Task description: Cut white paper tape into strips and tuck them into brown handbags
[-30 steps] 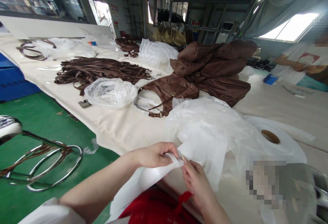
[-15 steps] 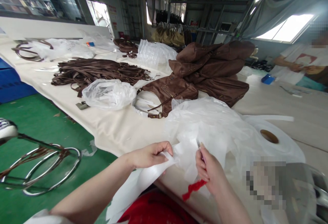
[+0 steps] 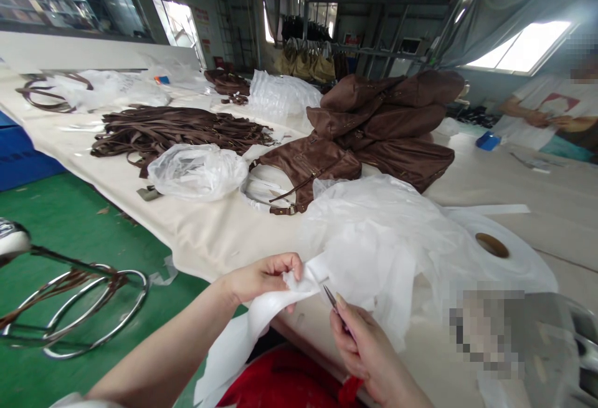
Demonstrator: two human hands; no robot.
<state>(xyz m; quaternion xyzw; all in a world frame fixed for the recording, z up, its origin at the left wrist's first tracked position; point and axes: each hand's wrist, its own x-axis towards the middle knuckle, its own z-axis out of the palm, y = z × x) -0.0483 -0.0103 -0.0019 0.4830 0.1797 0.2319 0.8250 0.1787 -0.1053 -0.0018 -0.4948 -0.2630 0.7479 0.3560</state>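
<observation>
My left hand (image 3: 264,278) pinches a long white sheet-like strip (image 3: 261,317), which hangs down toward my lap over something red. In my right hand (image 3: 362,349) is a pair of thread snips (image 3: 329,296), with a red cloth strip (image 3: 349,389) trailing below the fist. The tips of the snips point at the strip, close to its edge; I cannot tell whether they touch. Beyond both hands lies a heap of thin white sheets (image 3: 364,258) and clear plastic. Farther back, a brown bag (image 3: 303,165) rests with its handle toward me.
Brown bags (image 3: 387,121) are piled behind the heap. Brown straps (image 3: 177,128) lie to the left, near a clear plastic bag (image 3: 196,171). A white roll (image 3: 518,258) sits right. A metal-ringed stool (image 3: 98,308) stands on the green floor. Another person (image 3: 546,109) works at far right.
My right hand has moved left and down, bringing the snips close to the white strip. My left hand has shifted slightly left, still gripping the strip.
</observation>
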